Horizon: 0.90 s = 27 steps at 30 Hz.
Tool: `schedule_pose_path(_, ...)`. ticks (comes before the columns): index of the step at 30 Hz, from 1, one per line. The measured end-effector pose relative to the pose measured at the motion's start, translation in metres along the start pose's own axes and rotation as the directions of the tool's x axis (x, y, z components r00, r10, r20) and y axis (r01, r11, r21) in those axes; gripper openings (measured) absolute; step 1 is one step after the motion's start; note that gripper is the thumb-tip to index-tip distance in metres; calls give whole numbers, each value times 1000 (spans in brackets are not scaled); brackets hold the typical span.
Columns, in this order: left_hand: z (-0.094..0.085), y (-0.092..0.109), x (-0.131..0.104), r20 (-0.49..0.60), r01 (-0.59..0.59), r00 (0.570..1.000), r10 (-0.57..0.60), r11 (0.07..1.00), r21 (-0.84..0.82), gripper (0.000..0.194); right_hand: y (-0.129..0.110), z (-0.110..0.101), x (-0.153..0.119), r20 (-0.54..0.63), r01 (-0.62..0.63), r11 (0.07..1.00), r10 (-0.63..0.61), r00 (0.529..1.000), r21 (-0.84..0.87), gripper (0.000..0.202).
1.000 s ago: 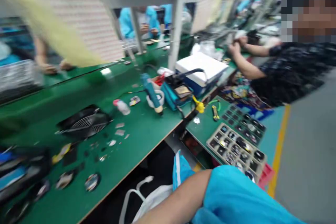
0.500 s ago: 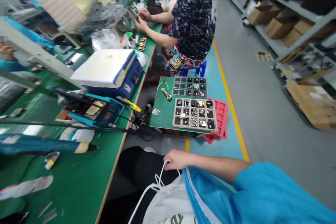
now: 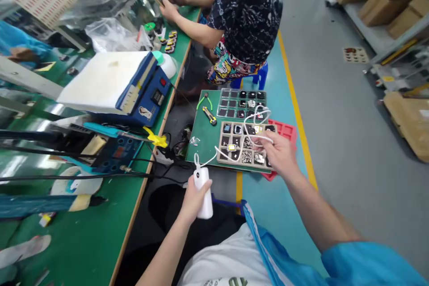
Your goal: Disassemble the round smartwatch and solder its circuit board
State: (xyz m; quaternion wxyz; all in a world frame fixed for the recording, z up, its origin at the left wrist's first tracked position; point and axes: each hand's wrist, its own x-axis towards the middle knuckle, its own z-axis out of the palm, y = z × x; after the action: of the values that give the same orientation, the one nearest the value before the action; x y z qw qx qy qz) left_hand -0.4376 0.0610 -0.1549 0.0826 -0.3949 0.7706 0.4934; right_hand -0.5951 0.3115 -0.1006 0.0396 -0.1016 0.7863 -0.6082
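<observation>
Gripping a white, dark-spotted oblong device (image 3: 205, 201) are left fingers (image 3: 205, 186); right fingers (image 3: 272, 146) pinch a white cord (image 3: 255, 136).

Free to pass over the floor (image 3: 321, 111) at right of frame; hampered mid-frame by the white cable (image 3: 258, 136) above the beige tray (image 3: 248, 165), at left by black cords (image 3: 50, 178) over the counter (image 3: 107, 228).

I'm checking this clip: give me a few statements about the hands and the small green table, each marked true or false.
1. The left hand holds a white device. True.
2. The right hand is empty. False: it holds a white cable.
3. The yellow-and-black knife lies near green-handled pliers. True.
4. That knife lies inside the beige tray. False: it lies outside the beige tray, on the small green table.
</observation>
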Motion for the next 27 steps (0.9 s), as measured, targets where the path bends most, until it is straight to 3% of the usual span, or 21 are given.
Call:
schedule_pose_path(3, 24, 22, 53, -54, 56, 997, -53, 998, 43, 60, 18, 24, 21, 40, 82, 995, -80, 996, -50, 49)
schedule_pose_path(8, 40, 56, 120, -126, 95, 989, -79, 988, 124, 52, 66, 69, 53, 116, 112, 964, -86, 989, -241, 44)
schedule_pose_path(15, 55, 77, 153, -135, 22, 991, 11, 970, 244, 55, 103, 102, 59, 161, 35, 883, 46, 986, -468, 29)
schedule_pose_path(19, 54, 61, 143, -138, -41, 987, 86, 953, 299, 70, 103, 99, 51, 67, -50, 848, 100, 993, -528, 25)
schedule_pose_path(22, 35, 23, 103, -122, -142, 975, 186, 944, 299, 63, 89, 104, 34, 12, -68, 857, 87, 996, -511, 42)
schedule_pose_path(23, 23, 6, 85, -119, -167, 971, 209, 942, 292, 54, 82, 113, 26, 54, -36, 874, 71, 996, -485, 39)
schedule_pose_path(25, -5, -29, 52, -151, -154, 968, 202, 948, 280, 37, 66, 141, 8, 244, 79, 919, 19, 970, -387, 24)
schedule_pose_path(27, -35, -58, 36, -261, -66, 955, 142, 958, 281, 38, 49, 178, -7, 459, 182, 950, -48, 887, -252, 10)
